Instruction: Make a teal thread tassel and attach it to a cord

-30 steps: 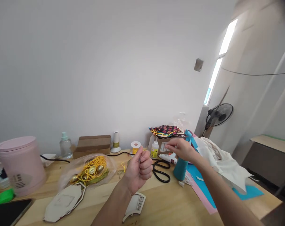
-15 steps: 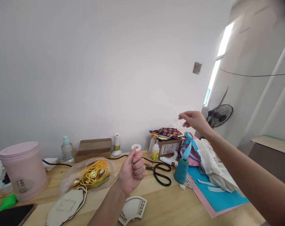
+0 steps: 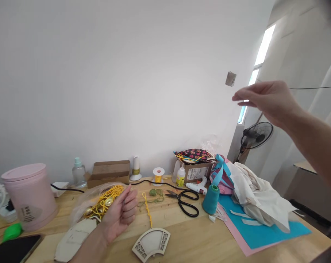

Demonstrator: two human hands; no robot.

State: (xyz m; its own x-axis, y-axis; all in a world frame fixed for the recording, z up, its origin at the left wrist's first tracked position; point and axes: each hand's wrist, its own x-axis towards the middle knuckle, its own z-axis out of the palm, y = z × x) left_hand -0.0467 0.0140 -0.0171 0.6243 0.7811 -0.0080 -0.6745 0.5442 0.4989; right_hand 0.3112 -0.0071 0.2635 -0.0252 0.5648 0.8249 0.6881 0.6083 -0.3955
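Observation:
My left hand (image 3: 120, 214) is closed, its thumb pressed against the curled fingers, in front of a plastic bag of yellow cords and gold bells (image 3: 110, 199). Raised high at the right, my right hand (image 3: 269, 100) is pinched, thumb against fingertips. Whatever either hand holds is too thin or hidden to make out. A fan-shaped wooden frame (image 3: 152, 244) lies on the table to the right of my left hand, with a twisted yellow cord loop (image 3: 147, 210) running up from it. Behind lie a tangle of green thread (image 3: 157, 195) and black-handled scissors (image 3: 184, 200).
A teal thread cone (image 3: 210, 199), a glue gun (image 3: 197, 186) and a glue bottle (image 3: 180, 177) stand right of centre. White cloth (image 3: 255, 190) lies on blue sheets (image 3: 264, 232) at right. A pink bin (image 3: 30, 199) and a phone (image 3: 17, 250) are at left.
My right hand has risen and moved right. My left hand has shifted left, uncovering the yellow cord loop, the green thread and the yellow spool.

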